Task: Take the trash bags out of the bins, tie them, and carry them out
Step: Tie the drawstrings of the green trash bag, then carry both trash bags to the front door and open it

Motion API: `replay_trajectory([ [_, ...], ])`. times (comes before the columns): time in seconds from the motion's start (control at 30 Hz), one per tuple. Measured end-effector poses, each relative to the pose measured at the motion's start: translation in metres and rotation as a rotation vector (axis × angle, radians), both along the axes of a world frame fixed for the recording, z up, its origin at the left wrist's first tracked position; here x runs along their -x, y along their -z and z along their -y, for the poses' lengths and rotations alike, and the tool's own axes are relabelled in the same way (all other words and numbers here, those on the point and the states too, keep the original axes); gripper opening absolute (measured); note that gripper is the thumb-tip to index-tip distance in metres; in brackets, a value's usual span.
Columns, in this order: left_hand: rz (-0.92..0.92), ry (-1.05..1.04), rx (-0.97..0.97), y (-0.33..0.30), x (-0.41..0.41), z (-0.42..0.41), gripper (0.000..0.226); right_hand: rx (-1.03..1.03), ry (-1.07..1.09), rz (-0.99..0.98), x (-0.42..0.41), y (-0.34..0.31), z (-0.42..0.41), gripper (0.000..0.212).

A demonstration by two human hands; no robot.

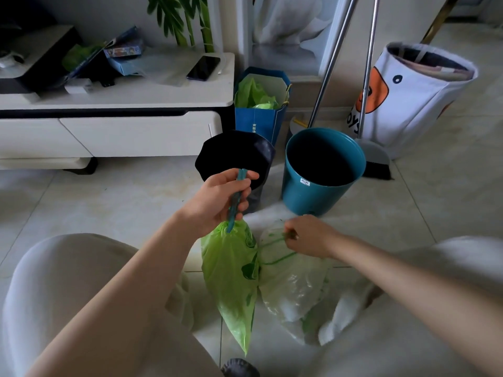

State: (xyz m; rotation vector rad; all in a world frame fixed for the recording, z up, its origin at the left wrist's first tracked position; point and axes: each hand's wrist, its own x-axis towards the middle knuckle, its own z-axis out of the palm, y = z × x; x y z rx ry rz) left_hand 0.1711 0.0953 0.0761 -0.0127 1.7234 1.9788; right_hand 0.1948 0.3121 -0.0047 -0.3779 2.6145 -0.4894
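1. Two bags are sitting low over the floor, before the teal bin.
2. Left hand is clenching the green bag by its teal drawstring.
3. Right hand is pinching the clear bag by its green string.

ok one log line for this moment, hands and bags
left hand: holds green bag by drawstring | right hand: pinching clear bag drawstring | teal bin: no bag

Bare forearms, no sleeves; pale trousers (light grey, loose) cover both knees.
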Motion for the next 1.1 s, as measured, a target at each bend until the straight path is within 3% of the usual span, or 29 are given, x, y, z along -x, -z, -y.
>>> replay_trajectory([
  [0.13,-0.174,0.003,0.31,-0.01,0.0,-0.008,0.015,0.401,0.385,0.225,-0.001,-0.032,-0.01,0.012],
  [0.3,-0.291,0.059,0.406,-0.025,0.003,-0.034,0.025,0.762,0.575,0.288,-0.019,-0.065,-0.046,0.022],
  [0.43,-0.317,0.128,0.339,-0.042,-0.006,-0.068,0.019,1.011,0.679,0.268,-0.03,-0.101,-0.071,0.026],
  [0.6,-0.312,0.178,0.217,-0.068,-0.011,-0.114,0.02,1.087,0.676,0.098,-0.041,-0.139,-0.108,0.038],
  [0.73,-0.292,0.241,0.134,-0.087,-0.011,-0.16,0.022,1.1,0.742,-0.026,-0.046,-0.155,-0.138,0.035],
  [1.1,-0.259,0.391,0.014,-0.087,0.013,-0.311,0.026,0.818,0.868,-0.389,-0.053,-0.171,-0.244,0.025],
])
